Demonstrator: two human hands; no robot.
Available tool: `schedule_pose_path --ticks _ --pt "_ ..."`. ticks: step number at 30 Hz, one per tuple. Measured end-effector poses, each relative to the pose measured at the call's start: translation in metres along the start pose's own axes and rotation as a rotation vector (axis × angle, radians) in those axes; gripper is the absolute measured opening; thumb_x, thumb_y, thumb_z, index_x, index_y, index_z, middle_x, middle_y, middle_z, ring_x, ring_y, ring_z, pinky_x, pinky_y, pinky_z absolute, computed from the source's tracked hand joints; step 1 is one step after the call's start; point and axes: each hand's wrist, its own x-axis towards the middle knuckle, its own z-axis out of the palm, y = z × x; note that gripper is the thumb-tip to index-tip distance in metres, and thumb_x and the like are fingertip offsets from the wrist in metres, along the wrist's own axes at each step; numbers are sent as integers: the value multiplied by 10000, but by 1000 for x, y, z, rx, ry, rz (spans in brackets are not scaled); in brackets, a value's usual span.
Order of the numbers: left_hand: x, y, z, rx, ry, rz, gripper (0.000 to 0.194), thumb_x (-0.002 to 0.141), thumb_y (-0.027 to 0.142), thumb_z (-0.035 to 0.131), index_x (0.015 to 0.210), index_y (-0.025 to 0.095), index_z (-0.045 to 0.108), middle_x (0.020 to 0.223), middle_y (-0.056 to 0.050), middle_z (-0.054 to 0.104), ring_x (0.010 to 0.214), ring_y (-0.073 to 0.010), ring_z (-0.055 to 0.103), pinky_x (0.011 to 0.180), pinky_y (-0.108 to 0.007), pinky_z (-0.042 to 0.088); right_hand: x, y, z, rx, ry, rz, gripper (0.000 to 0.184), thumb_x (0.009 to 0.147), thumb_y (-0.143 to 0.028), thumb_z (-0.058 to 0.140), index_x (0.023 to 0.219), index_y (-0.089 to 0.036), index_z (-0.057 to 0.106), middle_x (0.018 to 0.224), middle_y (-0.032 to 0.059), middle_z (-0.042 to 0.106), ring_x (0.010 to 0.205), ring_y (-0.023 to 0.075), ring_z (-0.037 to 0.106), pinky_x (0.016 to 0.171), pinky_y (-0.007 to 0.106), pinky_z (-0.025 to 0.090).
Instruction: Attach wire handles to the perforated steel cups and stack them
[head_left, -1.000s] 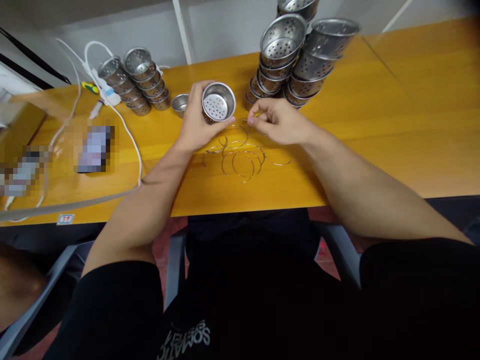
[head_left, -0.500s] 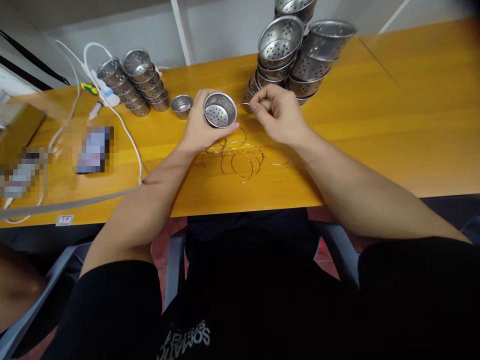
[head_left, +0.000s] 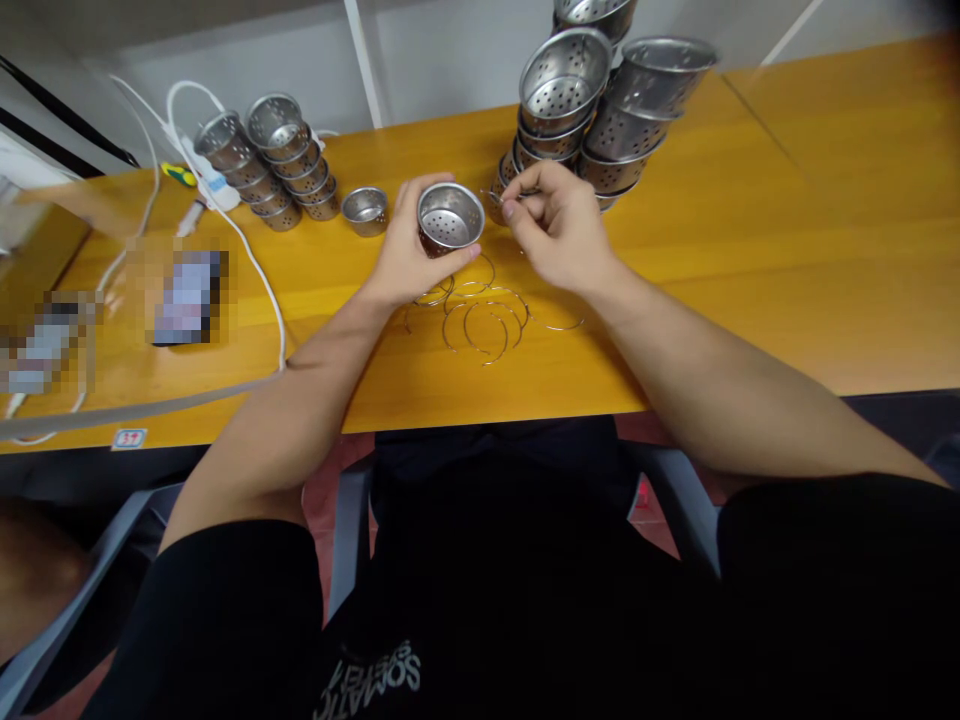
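Here we sit at a long table [head_left: 787,250], its orange top running across the whole view. At the far edge stand two leaning stacks of cups [head_left: 592,110], perforated steel ones, and to the left two shorter rows of cups [head_left: 270,165] lie tipped over by a white cable [head_left: 247,260]. One small cup [head_left: 365,210] stands alone, just left of our hands.

Closer in, a loose heap of wire rings [head_left: 480,320] lies on the wood, below and between our wrists, some of them overlapping.

Our left hand [head_left: 409,262] is wrapped around one cup [head_left: 450,218], held up off the table and tilted so its open mouth and holed bottom face us. Our right hand [head_left: 559,235] is pinched narrow, thumb and forefinger closed on a thin wire [head_left: 493,197] whose free end reaches toward the cup's right rim. Whether that end already touches the rim, we cannot tell; it is too fine to read.

To do this well, we judge that the left hand should keep the cup steady and the rim turned toward the wire, not rolling in the palm. The right should grip the wire close to its tip, so that it does not spring or twist. We would also keep both hands clear above the heap, since a dragging wrist could tangle or scatter the rings.
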Motion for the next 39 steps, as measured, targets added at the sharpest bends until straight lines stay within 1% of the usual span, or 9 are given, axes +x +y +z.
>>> schedule_pose_path --ticks 3,5,8,13,19,23,29,36,39 --pt "-1 -5 1 -26 37 -30 1017 830 841 1189 1549 342 671 1573 -133 763 1541 -467 803 1444 -695 656 -2 -2 0 -16 61 -61 627 1165 -970 831 1232 -385 615 664 -53 313 811 285 406 748 478 416" --pt "-2 -8 3 -50 30 -19 1054 826 866 1183 1558 336 639 1543 -127 767 1495 -452 823 1409 -678 676 -2 -5 0 23 6 -54 609 1174 -964 818 1243 -390 627 656 -49 316 823 295 431 749 481 430" --pt "-4 -10 6 -69 -1 -11 1069 857 843 1177 1599 344 591 1540 -121 765 1490 -443 830 1387 -662 687 -2 -9 3 61 -56 21 612 1136 -973 844 1284 -405 671 666 -27 408 816 324 513 690 483 452" --pt "-8 -6 11 -66 -75 -14 1123 826 735 1240 1644 352 573 1577 -128 754 1526 -454 815 1365 -658 701 0 -8 9 -4 54 17 648 1096 -946 913 1344 -379 722 787 34 601 794 344 621 591 483 483" --pt "-9 -9 17 -50 -85 16 1196 764 669 1301 1659 358 570 1577 -120 737 1544 -477 804 1367 -673 684 1 -7 12 -10 8 74 622 1133 -902 892 1413 -372 728 817 41 626 789 344 646 589 469 510" --pt "-9 -8 18 -44 -73 43 1169 795 729 1275 1655 359 577 1547 -108 740 1525 -478 813 1365 -684 675 2 -5 16 -157 170 6 540 1132 -814 948 1316 -351 741 844 50 630 849 343 667 629 457 561" --pt "-7 5 16 -51 -71 -2 1163 781 915 1212 1605 353 614 1436 -88 791 1432 -464 844 1348 -687 675 1 -11 22 -187 191 0 451 1145 -738 952 1279 -357 752 867 55 666 888 344 697 662 448 599" --pt "-8 21 2 -183 -141 -112 1019 887 1131 977 1467 331 729 1283 -59 792 1394 -449 860 1341 -722 680 -3 -30 1 60 -134 18 689 972 -957 1041 1174 -365 752 912 56 733 872 322 704 627 432 572" --pt "-8 23 0 -197 -169 -109 987 900 1080 1013 1468 323 732 1288 -61 790 1392 -447 862 1339 -718 692 -3 -28 -3 63 -133 17 820 809 -1004 1138 1105 -351 739 843 27 677 805 292 671 612 414 569"
